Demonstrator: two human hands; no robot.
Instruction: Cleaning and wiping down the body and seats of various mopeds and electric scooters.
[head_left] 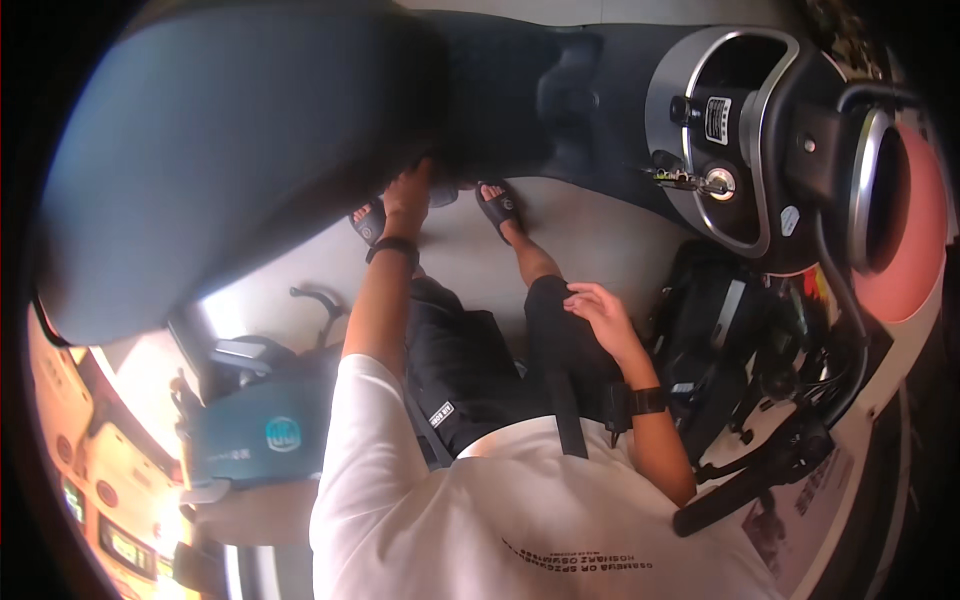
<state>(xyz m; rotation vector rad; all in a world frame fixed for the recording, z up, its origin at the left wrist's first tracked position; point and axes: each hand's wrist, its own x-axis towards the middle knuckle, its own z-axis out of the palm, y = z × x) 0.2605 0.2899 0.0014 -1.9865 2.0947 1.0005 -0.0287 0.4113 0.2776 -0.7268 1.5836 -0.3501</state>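
Note:
A large dark blue-grey scooter seat (250,150) spans the upper left. My left hand (408,195) reaches up to its lower edge; the fingertips disappear in dark shade there, so their grip is hidden. My right hand (603,312) hovers by my right knee, fingers loosely stretched out with nothing between them. Right of the seat lies a silver-rimmed panel (665,110) of the same scooter. A bunch of keys (675,178) hangs from the key lock (719,183) in it.
A teal scooter part (260,430) stands at lower left, near bright tan cartons (65,400). Black gear (710,320) and a handlebar grip (735,500) lie to my right, below a pinkish-red rounded panel (910,235). My sandalled feet stand on the pale floor (590,220).

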